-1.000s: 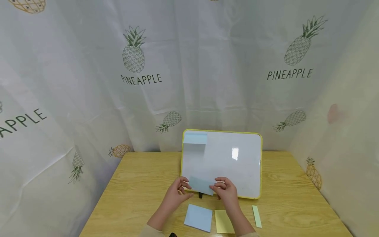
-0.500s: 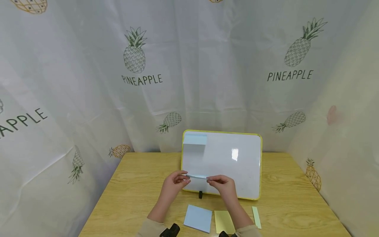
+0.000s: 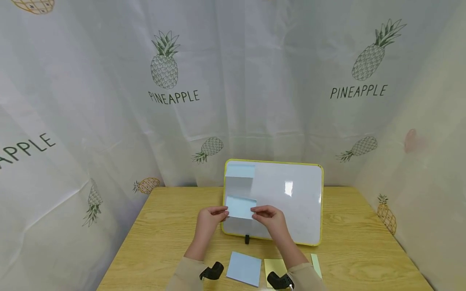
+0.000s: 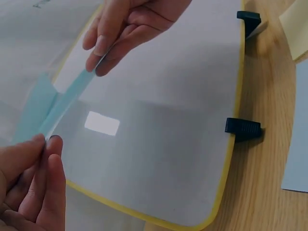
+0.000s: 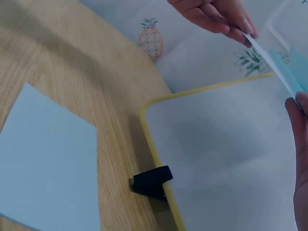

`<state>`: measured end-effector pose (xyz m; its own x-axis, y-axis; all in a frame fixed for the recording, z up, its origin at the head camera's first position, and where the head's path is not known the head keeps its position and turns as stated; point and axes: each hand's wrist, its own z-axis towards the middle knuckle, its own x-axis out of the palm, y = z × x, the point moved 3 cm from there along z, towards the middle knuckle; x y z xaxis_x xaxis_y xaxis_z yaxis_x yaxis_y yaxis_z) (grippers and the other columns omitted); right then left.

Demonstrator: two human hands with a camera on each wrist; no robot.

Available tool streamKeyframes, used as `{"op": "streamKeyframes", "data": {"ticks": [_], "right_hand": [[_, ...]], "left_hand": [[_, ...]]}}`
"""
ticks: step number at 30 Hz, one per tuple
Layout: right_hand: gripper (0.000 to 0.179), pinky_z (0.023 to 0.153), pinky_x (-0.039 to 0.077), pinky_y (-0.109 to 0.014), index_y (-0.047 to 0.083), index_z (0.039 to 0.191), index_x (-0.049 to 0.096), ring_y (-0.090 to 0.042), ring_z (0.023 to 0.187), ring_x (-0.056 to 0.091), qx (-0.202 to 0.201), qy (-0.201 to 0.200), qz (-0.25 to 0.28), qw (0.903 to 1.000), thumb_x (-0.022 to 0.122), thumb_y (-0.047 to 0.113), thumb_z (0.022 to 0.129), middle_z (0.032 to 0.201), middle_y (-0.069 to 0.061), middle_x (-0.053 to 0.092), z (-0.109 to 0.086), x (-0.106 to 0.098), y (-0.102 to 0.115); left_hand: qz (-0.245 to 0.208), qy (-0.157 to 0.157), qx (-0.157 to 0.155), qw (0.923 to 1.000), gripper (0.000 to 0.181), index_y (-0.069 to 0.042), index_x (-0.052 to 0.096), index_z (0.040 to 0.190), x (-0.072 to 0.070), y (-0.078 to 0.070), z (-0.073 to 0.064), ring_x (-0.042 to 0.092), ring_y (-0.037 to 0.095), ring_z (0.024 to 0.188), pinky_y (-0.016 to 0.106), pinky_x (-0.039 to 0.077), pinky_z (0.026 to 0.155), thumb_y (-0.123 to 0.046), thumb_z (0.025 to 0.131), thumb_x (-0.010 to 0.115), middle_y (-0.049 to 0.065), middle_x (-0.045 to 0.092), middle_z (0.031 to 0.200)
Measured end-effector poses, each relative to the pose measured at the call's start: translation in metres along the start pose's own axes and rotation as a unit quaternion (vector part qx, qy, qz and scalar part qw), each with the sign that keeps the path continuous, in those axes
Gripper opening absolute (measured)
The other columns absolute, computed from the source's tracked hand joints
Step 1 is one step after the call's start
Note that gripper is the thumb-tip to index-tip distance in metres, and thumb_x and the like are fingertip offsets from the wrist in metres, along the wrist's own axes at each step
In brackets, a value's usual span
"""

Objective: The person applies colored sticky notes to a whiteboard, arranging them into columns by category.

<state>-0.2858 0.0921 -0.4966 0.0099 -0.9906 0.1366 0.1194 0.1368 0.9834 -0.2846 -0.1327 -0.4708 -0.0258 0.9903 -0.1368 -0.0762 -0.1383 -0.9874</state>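
A light blue sticky note spans the gap between my hands, in front of the lower left part of a yellow-rimmed whiteboard. My left hand pinches its left edge between thumb and fingers. At its right edge, my right hand does the same. The left wrist view shows the held note nearly edge-on between both sets of fingertips. Higher up, another light blue sticky note is stuck at the board's top left corner, its lower edge lifting off the surface.
On the wooden table in front of the board lie a blue sticky-note pad, a yellow pad and a narrow green strip pad. Black feet prop the board's lower edge. A pineapple-print curtain hangs behind.
Both hands have risen with the note, which has tilted from flat through edge-on to facing up the board. The left hand now grips its left edge, where its fingers were looser before.
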Motion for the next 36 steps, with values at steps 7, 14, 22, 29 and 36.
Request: {"op": "streamKeyframes", "data": {"ticks": [7, 14, 22, 29, 36], "right_hand": [[0.017, 0.078, 0.055, -0.028, -0.003, 0.096, 0.072, -0.021, 0.093, 0.066, -0.013, -0.011, -0.020, 0.9997, 0.076, -0.006, 0.080, 0.104, -0.011, 0.071, 0.022, 0.006, -0.001], [0.017, 0.079, 0.054, -0.027, -0.004, 0.097, 0.072, -0.023, 0.096, 0.066, -0.024, -0.017, -0.038, 0.9989, 0.072, -0.010, 0.081, 0.106, -0.013, 0.070, 0.037, 0.007, -0.002], [0.018, 0.078, 0.054, -0.026, -0.003, 0.096, 0.073, -0.021, 0.095, 0.066, -0.021, -0.030, -0.052, 0.9980, 0.072, -0.012, 0.080, 0.104, -0.011, 0.071, 0.046, 0.008, -0.006], [0.018, 0.079, 0.054, -0.027, -0.001, 0.095, 0.073, -0.022, 0.097, 0.066, -0.028, -0.029, -0.062, 0.9973, 0.072, -0.012, 0.080, 0.104, -0.011, 0.070, 0.052, 0.009, -0.006], [0.019, 0.080, 0.054, -0.026, 0.001, 0.097, 0.074, -0.022, 0.099, 0.065, -0.023, -0.034, -0.079, 0.9960, 0.072, -0.010, 0.081, 0.104, -0.009, 0.070, 0.056, 0.007, -0.006]], "left_hand": [[0.001, -0.027, 0.003, 0.9996, 0.018, 0.005, 0.073, 0.105, 0.002, 0.004, 0.020, 0.069, 0.027, 0.083, 0.042, 0.055, 0.078, 0.000, 0.088, 0.071, 0.014, 0.071, 0.092], [0.007, -0.045, 0.000, 0.9989, 0.017, 0.005, 0.074, 0.104, 0.007, 0.007, 0.035, 0.069, 0.022, 0.082, 0.039, 0.056, 0.077, 0.003, 0.086, 0.071, 0.015, 0.071, 0.096], [0.015, -0.057, -0.006, 0.9982, 0.017, 0.006, 0.073, 0.103, 0.009, 0.010, 0.044, 0.069, 0.021, 0.080, 0.032, 0.056, 0.073, 0.005, 0.086, 0.070, 0.014, 0.070, 0.093], [0.021, -0.063, -0.002, 0.9978, 0.017, 0.005, 0.074, 0.102, 0.010, 0.015, 0.051, 0.069, 0.022, 0.082, 0.030, 0.056, 0.073, 0.006, 0.086, 0.070, 0.016, 0.070, 0.098], [0.015, -0.066, -0.001, 0.9977, 0.015, 0.005, 0.074, 0.101, 0.013, 0.015, 0.055, 0.069, 0.024, 0.085, 0.030, 0.056, 0.074, 0.006, 0.086, 0.070, 0.016, 0.070, 0.098]]}}
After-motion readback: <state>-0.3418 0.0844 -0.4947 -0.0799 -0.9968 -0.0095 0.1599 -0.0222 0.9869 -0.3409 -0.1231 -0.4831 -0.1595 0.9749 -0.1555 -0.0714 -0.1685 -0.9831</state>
